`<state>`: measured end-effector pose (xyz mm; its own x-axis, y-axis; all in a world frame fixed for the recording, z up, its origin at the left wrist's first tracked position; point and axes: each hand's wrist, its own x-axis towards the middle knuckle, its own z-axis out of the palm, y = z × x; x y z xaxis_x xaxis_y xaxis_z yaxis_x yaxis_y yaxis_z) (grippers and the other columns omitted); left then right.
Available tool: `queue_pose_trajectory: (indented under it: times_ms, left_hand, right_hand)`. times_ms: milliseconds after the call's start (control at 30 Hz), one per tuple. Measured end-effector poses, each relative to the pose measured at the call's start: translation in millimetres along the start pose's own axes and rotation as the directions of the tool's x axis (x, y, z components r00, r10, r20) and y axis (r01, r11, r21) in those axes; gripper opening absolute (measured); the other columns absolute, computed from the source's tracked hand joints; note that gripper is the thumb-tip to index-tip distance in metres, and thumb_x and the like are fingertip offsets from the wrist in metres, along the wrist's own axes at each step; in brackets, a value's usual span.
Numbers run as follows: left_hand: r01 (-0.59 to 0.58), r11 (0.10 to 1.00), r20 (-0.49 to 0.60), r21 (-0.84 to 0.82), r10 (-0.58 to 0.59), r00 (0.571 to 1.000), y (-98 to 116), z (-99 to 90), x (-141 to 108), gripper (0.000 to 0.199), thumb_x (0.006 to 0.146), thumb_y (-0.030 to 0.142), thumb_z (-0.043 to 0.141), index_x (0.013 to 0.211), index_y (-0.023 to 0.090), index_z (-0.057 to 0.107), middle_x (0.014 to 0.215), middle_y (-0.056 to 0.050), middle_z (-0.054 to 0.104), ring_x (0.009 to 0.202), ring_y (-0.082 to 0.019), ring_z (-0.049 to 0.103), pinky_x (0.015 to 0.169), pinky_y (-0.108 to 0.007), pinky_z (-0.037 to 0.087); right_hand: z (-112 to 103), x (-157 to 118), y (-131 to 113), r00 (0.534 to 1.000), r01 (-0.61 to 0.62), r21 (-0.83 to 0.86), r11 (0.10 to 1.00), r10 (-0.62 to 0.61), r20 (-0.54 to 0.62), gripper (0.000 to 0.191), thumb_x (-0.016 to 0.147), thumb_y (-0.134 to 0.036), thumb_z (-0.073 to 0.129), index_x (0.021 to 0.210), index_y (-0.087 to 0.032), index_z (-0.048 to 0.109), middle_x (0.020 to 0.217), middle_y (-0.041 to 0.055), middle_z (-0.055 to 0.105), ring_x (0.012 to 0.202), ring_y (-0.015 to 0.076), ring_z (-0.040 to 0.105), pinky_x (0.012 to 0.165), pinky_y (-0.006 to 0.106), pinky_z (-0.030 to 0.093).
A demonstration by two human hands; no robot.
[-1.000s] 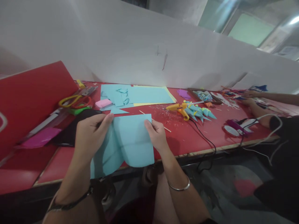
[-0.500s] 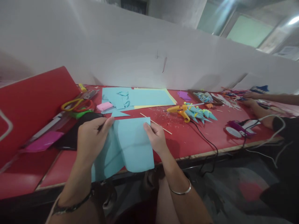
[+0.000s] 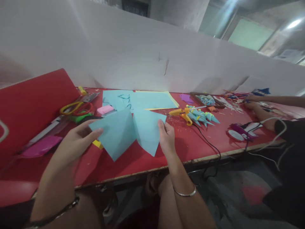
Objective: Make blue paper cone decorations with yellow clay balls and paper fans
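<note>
Light blue paper is spread between my two hands over the table, in two panels that meet along a line in the middle. Whether that line is a fold or a tear I cannot tell. My left hand pinches the left panel at its outer corner, thumb on top. At the upper right corner of the other panel, my right hand grips the edge between thumb and fingers. Beyond the paper lie more light blue sheets and a pink block.
A yellow glue gun rests beside blue paper cones, its black cord running off the front edge. Scissors lie left, near a red board. A tray holds scraps. Another person's hands work at far right.
The paper has been raised and turned, its two panels now spread apart like wings. My left hand has moved left and down; my right hand has shifted slightly right.
</note>
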<state>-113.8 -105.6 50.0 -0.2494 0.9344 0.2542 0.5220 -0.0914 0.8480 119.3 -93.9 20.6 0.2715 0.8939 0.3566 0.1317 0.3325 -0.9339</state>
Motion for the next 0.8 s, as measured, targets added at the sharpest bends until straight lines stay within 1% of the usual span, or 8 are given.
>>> queue_pose_trajectory:
  times_ms: [67, 133, 200, 267, 333, 467, 633, 800]
  left_hand:
    - [0.052, 0.991, 0.047, -0.121, -0.047, 0.998, -6.5, 7.6, 1.0, 0.033, 0.060, 0.048, 0.063, 0.070, 0.017, 0.061, 0.058, 0.002, 0.056, 0.052, -0.011, 0.045, 0.048, -0.022, 0.037]
    - [0.033, 0.980, 0.048, -0.194, -0.025, 0.999, -8.8, 16.4, 1.2, 0.028, 0.064, 0.044, 0.061, 0.063, 0.016, 0.056, 0.060, 0.002, 0.054, 0.056, -0.011, 0.045, 0.052, -0.022, 0.038]
    - [-0.032, 0.987, -0.073, -0.155, 0.021, 0.997, -7.1, 22.7, 0.1, 0.028, 0.067, 0.040, 0.057, 0.054, 0.017, 0.046, 0.053, 0.005, 0.042, 0.051, -0.008, 0.036, 0.047, -0.019, 0.031]
    - [-0.089, 0.992, -0.192, -0.084, 0.071, 0.979, -3.2, 25.0, -2.1, 0.031, 0.071, 0.037, 0.053, 0.051, 0.018, 0.038, 0.049, 0.006, 0.030, 0.047, -0.007, 0.027, 0.042, -0.019, 0.023]
    - [-0.137, 0.990, -0.262, -0.008, 0.131, 0.956, 0.9, 24.2, -4.7, 0.032, 0.074, 0.035, 0.049, 0.051, 0.018, 0.035, 0.049, 0.007, 0.025, 0.046, -0.007, 0.024, 0.042, -0.020, 0.020]
    - [-0.215, 0.967, -0.345, 0.138, 0.250, 0.905, 4.1, 20.4, -7.3, 0.034, 0.077, 0.031, 0.046, 0.050, 0.019, 0.030, 0.049, 0.007, 0.022, 0.045, -0.007, 0.022, 0.042, -0.021, 0.017]
    - [-0.184, 0.968, -0.410, 0.170, 0.239, 0.880, -0.5, 17.5, -3.8, 0.035, 0.077, 0.029, 0.047, 0.049, 0.019, 0.027, 0.047, 0.007, 0.020, 0.044, -0.007, 0.020, 0.042, -0.022, 0.014]
    - [-0.187, 0.954, -0.464, 0.235, 0.279, 0.841, -4.7, 12.4, 0.3, 0.039, 0.077, 0.025, 0.047, 0.048, 0.018, 0.022, 0.046, 0.007, 0.019, 0.044, -0.007, 0.020, 0.044, -0.023, 0.013]
  right_hand:
    - [-0.9, 1.1, 1.2, 1.000, 0.003, 0.003, 1.000, -0.003, -0.020, 0.039, 0.082, -0.045, 0.042, 0.056, -0.021, 0.026, 0.052, -0.0070, 0.020, 0.047, 0.0060, 0.021, 0.043, 0.021, 0.017]
    - [-2.0, 2.6, 3.6, 0.999, 0.010, -0.003, 1.000, -0.010, -0.050, 0.040, 0.082, -0.046, 0.042, 0.055, -0.021, 0.027, 0.051, -0.0072, 0.021, 0.047, 0.0060, 0.021, 0.043, 0.021, 0.018]
    - [-3.3, 4.3, 6.3, 0.996, 0.017, -0.014, 1.000, -0.018, -0.088, 0.040, 0.082, -0.046, 0.043, 0.055, -0.020, 0.029, 0.051, -0.0073, 0.022, 0.047, 0.0062, 0.023, 0.043, 0.021, 0.020]
    - [-4.8, 5.7, 8.3, 0.993, 0.025, -0.032, 0.999, -0.028, -0.113, 0.040, 0.081, -0.047, 0.045, 0.055, -0.020, 0.031, 0.050, -0.0073, 0.024, 0.048, 0.0065, 0.024, 0.044, 0.021, 0.021]
    - [-6.3, 6.7, 9.3, 0.993, 0.037, -0.050, 0.998, -0.042, -0.112, 0.040, 0.081, -0.046, 0.045, 0.054, -0.019, 0.034, 0.050, -0.0071, 0.026, 0.048, 0.0066, 0.026, 0.045, 0.021, 0.022]
    - [-9.6, 9.1, 9.7, 0.993, 0.033, -0.064, 0.997, -0.039, -0.108, 0.038, 0.080, -0.047, 0.046, 0.057, -0.017, 0.044, 0.050, -0.0061, 0.033, 0.050, 0.0076, 0.031, 0.047, 0.021, 0.027]
    - [-15.6, 14.3, 13.0, 0.987, 0.016, -0.036, 0.999, -0.021, -0.160, 0.039, 0.079, -0.050, 0.047, 0.070, -0.014, 0.059, 0.058, -0.0020, 0.050, 0.058, 0.0103, 0.043, 0.056, 0.022, 0.037]
    - [-19.6, 18.0, 16.3, 0.977, 0.013, -0.016, 1.000, -0.016, -0.213, 0.041, 0.078, -0.050, 0.048, 0.073, -0.012, 0.061, 0.057, -0.0020, 0.051, 0.055, 0.0100, 0.043, 0.054, 0.022, 0.036]
